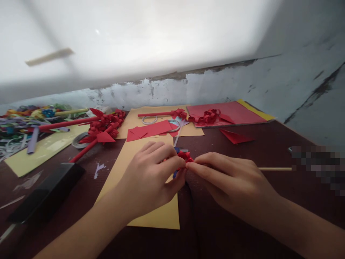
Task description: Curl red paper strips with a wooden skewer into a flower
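A small curled red paper piece (185,156) is pinched between my two hands above the table. My left hand (155,169) holds it from the left with thumb and index finger, covering much of it. From the right, the fingertips of my right hand (229,172) close on its edge. Something blue (175,174) shows beside my left fingers, mostly hidden. Under my left hand lies a long yellow paper sheet (159,217). A thin wooden stick (275,168) extends to the right from behind my right hand.
Red paper flowers on stems (106,126) and a tape roll (79,140) lie left, near a black box-like object (47,192) and heaped coloured strips (16,129). Behind are red paper pieces (151,130), another red paper spray (210,117) and red sheets (242,111) by the wall.
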A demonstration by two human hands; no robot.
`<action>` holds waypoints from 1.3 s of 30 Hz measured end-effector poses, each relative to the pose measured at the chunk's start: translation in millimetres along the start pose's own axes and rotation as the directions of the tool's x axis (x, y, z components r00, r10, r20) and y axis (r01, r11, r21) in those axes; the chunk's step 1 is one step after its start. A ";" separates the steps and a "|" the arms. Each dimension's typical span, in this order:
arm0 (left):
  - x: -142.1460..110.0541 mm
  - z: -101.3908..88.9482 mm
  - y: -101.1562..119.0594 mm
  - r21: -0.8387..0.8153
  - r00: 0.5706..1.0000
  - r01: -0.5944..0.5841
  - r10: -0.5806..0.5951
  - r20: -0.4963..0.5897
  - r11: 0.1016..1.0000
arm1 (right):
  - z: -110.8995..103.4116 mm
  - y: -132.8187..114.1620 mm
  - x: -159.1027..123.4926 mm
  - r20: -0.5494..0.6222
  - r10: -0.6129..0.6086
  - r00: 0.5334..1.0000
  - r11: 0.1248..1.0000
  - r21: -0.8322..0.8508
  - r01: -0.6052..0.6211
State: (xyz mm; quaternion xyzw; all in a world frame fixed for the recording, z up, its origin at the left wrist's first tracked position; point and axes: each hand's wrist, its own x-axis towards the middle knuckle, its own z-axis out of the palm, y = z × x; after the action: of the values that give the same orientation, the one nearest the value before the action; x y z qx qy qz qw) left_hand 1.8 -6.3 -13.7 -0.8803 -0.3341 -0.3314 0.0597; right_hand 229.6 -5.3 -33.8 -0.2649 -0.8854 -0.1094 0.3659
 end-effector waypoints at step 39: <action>0.2 -2.3 -3.8 0.152 0.999 -0.023 0.027 -0.020 0.988 | -18.1 -25.0 -5.6 -0.062 -0.078 0.995 0.993 0.078 0.083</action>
State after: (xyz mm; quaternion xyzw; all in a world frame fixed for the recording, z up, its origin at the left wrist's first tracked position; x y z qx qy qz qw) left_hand -1.8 -4.1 -12.2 -0.8736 -0.3466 -0.3139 0.1345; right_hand 229.9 -35.4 -25.0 -0.2106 -0.8878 -0.0962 0.3977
